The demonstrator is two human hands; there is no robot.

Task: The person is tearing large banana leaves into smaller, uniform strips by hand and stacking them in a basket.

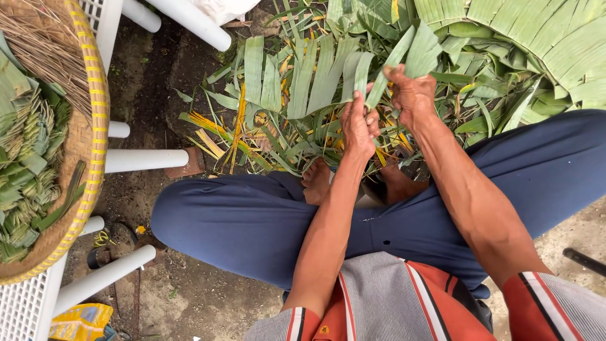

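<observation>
Head view: both my hands work over a heap of leaves (328, 38) on the ground, between my crossed legs (252, 221). Left hand (358, 126) pinches a narrow leaf strip (361, 72); right hand (410, 95) grips a second strip (416, 53) (both stand upright, close together). At far left, a woven tray (95, 126) holds folded leaf pieces (28, 164).

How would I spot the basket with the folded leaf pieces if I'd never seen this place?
Look to the far left edge, on the white plastic chair. There sits a round woven tray holding folded green leaf pieces and dry straw. Its yellow-bound rim sets it apart from the loose leaves on the ground.
</observation>
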